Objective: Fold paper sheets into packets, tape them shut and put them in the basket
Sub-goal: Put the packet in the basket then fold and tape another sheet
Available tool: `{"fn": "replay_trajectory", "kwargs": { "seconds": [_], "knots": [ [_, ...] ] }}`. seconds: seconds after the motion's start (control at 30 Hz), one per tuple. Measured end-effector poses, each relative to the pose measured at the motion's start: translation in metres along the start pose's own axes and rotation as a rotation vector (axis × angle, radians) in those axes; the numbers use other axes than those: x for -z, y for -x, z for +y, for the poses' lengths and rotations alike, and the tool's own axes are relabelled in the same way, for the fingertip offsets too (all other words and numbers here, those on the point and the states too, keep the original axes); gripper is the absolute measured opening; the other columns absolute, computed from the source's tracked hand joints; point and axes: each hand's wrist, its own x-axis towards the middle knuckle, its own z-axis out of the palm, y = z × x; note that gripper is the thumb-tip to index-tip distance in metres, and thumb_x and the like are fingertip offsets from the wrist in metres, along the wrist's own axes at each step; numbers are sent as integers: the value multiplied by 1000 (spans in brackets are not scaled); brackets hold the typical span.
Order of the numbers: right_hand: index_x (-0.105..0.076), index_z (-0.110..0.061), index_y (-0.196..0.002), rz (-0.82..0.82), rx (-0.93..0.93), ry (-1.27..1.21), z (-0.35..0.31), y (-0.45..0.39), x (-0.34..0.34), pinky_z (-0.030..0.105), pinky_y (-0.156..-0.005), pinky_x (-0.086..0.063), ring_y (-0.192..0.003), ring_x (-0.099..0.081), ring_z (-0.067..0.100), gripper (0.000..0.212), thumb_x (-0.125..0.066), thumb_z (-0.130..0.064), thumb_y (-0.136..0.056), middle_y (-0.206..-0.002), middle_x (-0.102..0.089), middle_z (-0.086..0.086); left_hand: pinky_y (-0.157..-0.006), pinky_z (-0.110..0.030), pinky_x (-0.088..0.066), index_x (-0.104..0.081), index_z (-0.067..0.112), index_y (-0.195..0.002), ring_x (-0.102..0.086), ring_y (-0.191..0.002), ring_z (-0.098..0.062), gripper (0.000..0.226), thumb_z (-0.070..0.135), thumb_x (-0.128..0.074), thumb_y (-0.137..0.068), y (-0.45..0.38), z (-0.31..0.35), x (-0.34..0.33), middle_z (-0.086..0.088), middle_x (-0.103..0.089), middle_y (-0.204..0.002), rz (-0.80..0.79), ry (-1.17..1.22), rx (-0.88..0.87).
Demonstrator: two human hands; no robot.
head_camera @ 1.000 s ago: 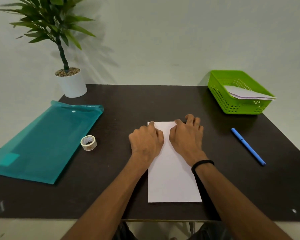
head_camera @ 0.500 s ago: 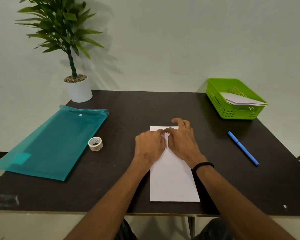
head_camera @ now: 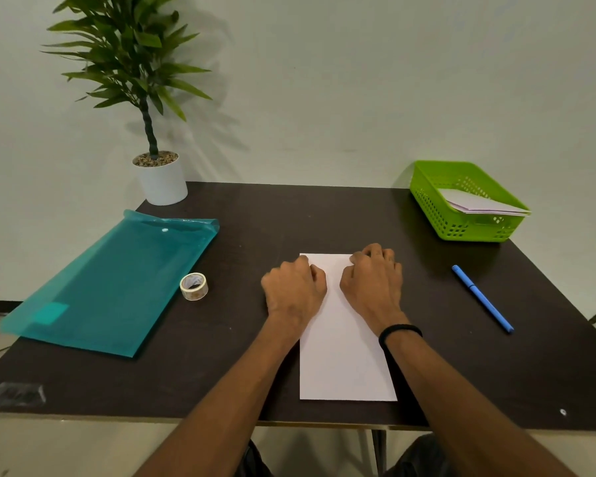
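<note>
Fingers (head_camera: 375, 254) of the right hand (head_camera: 372, 287) were curled, knuckles up, at the far right corner of the folded paper sheet (head_camera: 346, 356), and those of the left hand (head_camera: 295, 294) were curled likewise at the far left corner, thumb tip near the sheet's far edge; whether either hand pinched the paper or only pressed on it could not be told, since the fingertips were hidden under the knuckles. Between the two hands a bare strip of white showed. From the fingers the sheet ran straight back toward the person, its long axis pointing from the far edge to the near edge of the dark table (head_camera: 289, 218), so most of the paper lay nearer the body than the fingers, under and between the wrists. The work seemed to be a fold or crease at the far end, and any fold would probably bring that end back along the long axis. Beyond the right fingers and farther to the right, well apart, stood the green basket (head_camera: 437, 215) with folded packets (head_camera: 479, 204) in it, the right hand being the nearer one. Left of the left fingers lay the tape roll (head_camera: 194, 286), near that hand, with a teal plastic folder (head_camera: 111, 284) just beyond it. A blue pen (head_camera: 482, 297) lay right of the right hand.
</note>
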Motion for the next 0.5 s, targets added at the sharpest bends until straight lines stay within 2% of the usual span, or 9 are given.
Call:
{"fn": "replay_trajectory", "kwargs": {
  "seconds": [0.13, 0.2, 0.23, 0.33, 0.4, 0.5],
  "knots": [
    [-65, -16, -89, 31, -72, -183, 5, 2, 3, 41, -88, -48, -103, -53, 27, 12, -54, -20, -93, -107, -62, 7, -79, -32, -56, -58, 20, -141, -69, -89, -19, 47, 47, -42, -105, 1, -6, 0, -3, -73, -111, 17, 129, 24],
    [-54, -19, -76, 43, -88, -338, 11, 4, 3, 38, -81, -45, -99, -53, 29, 16, -57, -13, -90, -98, -61, 5, -86, -34, -57, -54, 19, -146, -71, -96, -19, 48, 43, -46, -105, 4, -9, -1, -3, -73, -114, 32, 217, 32],
    [-55, -19, -75, 50, -93, -416, 14, 5, 3, 36, -79, -44, -100, -53, 28, 17, -58, -11, -90, -97, -62, 4, -87, -33, -56, -52, 18, -146, -70, -96, -18, 47, 41, -48, -105, 7, -10, -2, -3, -73, -114, 40, 263, 35],
    [-71, -12, -94, 37, -99, -572, 24, 12, 5, 29, -82, -43, -103, -53, 20, 8, -63, -10, -92, -106, -66, 1, -97, -31, -52, -54, 20, -145, -65, -104, -16, 45, 38, -54, -103, 16, -15, -7, -2, -70, -120, 73, 359, 10],
    [-71, -14, -99, 16, -70, -569, 29, 21, 6, 26, -84, -41, -105, -54, 19, 9, -64, -14, -94, -109, -67, 0, -102, -31, -49, -57, 21, -142, -59, -112, -17, 43, 37, -55, -103, 24, -20, -11, -2, -65, -126, 79, 391, -19],
    [-70, -15, -117, -25, -11, -546, 33, 39, 10, 24, -92, -41, -114, -53, 16, 20, -67, -22, -98, -123, -64, 1, -102, -25, -46, -63, 22, -137, -51, -115, -14, 39, 38, -57, -102, 42, -29, -17, 1, -57, -134, 71, 456, -71]
  ]
}}
